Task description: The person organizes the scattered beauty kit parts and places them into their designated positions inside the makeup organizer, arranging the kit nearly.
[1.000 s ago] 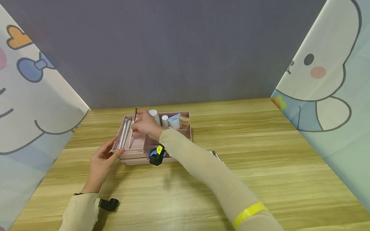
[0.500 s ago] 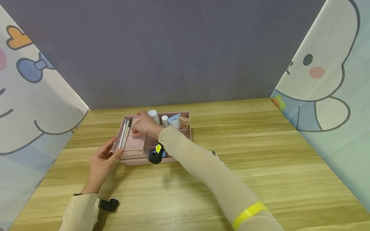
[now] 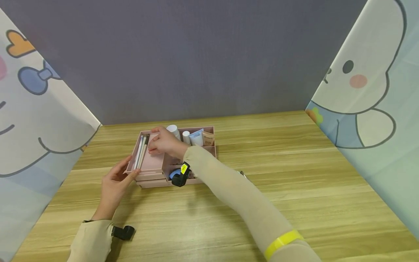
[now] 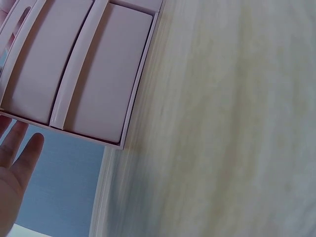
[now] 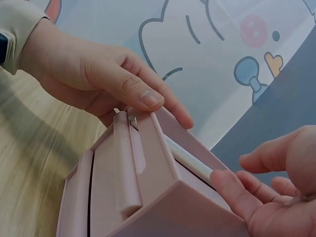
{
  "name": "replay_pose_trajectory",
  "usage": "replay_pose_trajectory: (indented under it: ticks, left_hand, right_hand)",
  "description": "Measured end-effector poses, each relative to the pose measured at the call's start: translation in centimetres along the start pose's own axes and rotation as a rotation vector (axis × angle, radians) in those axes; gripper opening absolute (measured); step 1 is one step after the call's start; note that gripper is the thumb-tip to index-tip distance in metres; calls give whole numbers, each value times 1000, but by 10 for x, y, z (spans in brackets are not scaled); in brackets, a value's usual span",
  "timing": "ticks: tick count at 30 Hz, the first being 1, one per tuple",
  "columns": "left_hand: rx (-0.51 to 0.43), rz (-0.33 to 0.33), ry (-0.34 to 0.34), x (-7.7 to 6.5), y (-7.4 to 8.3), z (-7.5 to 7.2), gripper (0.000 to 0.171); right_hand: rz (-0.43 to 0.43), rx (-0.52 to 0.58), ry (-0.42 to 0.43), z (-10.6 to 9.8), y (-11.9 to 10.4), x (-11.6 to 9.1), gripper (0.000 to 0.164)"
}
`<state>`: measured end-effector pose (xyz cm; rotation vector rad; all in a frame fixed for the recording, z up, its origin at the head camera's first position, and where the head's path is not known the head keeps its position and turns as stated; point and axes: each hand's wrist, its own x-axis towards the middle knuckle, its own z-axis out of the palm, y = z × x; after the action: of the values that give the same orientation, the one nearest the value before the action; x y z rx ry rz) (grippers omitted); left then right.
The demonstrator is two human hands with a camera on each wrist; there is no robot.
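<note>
A pink makeup organizer (image 3: 148,175) stands on the table with an upper tray at its left. Several makeup brushes (image 3: 141,151) lie side by side along that tray's left wall. My left hand (image 3: 115,182) holds the organizer's front left corner, thumb at the front rim and fingers along the side, as the right wrist view also shows. Over the tray, just right of the brushes, is my right hand (image 3: 166,141), with nothing in its grasp. Its fingers are loosely bent, and one fingertip (image 5: 224,182) is right at a pale brush handle (image 5: 190,160).
Behind and right of the tray, compartments hold a white jar (image 3: 173,131), a small white-capped bottle (image 3: 186,137), a white tube (image 3: 197,138) and a tan BB tube (image 3: 208,139). A blue item (image 3: 175,174) sits in front. Another brush (image 3: 243,175) lies partly behind the right sleeve.
A brush that my right hand held upright over the tray now lies beside the others. The right hand has let go of it and stays above the tray. My left hand has not moved.
</note>
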<state>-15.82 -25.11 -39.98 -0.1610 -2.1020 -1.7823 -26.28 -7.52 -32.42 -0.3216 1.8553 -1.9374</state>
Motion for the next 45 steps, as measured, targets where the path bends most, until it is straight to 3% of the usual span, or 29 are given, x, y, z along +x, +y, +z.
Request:
replay_pose_trajectory:
  ticks: [15, 24, 45]
  left_hand:
    - [55, -9, -7, 0, 1, 0, 48]
    - [34, -6, 0, 0, 1, 0, 48]
    - [28, -6, -6, 1, -1, -1, 48]
  right_hand:
    - [-85, 122, -155, -14, 1, -16, 56]
    - [-126, 120, -231, -28, 3, -29, 56]
    - [-121, 125, -325, -67, 17, -61, 57]
